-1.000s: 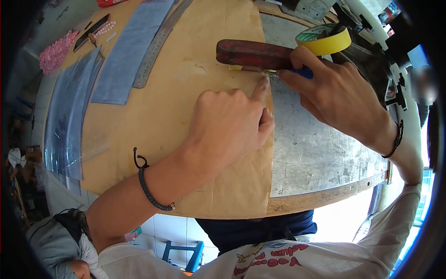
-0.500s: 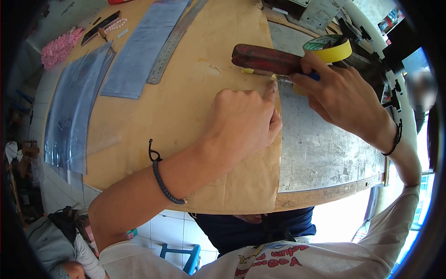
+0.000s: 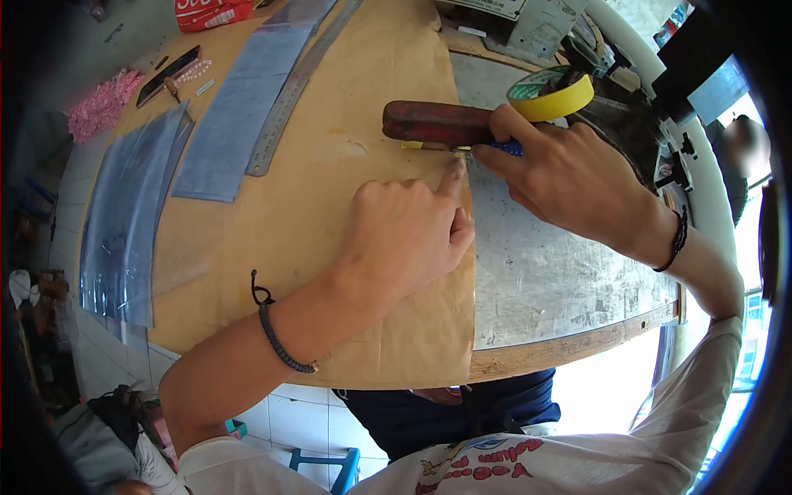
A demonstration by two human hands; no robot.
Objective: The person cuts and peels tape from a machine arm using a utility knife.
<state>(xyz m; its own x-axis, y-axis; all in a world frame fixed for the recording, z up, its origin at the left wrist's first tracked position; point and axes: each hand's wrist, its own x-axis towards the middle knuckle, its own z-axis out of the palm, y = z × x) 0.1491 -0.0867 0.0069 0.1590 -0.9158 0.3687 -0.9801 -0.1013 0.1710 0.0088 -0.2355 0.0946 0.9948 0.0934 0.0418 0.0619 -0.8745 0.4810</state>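
My left hand (image 3: 404,227) rests on the brown paper sheet (image 3: 412,305). Its index finger is stretched out, its tip at the sheet's right edge, and the other fingers are curled; nothing shows in it. My right hand (image 3: 569,177) is closed on a worn, dark red tool (image 3: 437,124), which points left just above that fingertip. What kind of tool this is I cannot make out. A blue part (image 3: 510,147) shows beneath my right fingers. Under the tool lies a small yellow strip (image 3: 412,144). A yellow tape roll (image 3: 554,101) is just beyond my right hand.
Clear plastic sheets (image 3: 132,223), a bluish sheet (image 3: 239,115) and a metal ruler (image 3: 289,107) lie to the left. Farther back are a phone (image 3: 169,77) and a red packet (image 3: 210,12). A grey metal surface (image 3: 561,280) lies right of the paper. Another person (image 3: 747,161) is at far right.
In the view, both hands and the red tool have shifted left and slightly down; the table things shifted too. My left fingertip stays by the paper's edge, and my right hand keeps its grip.
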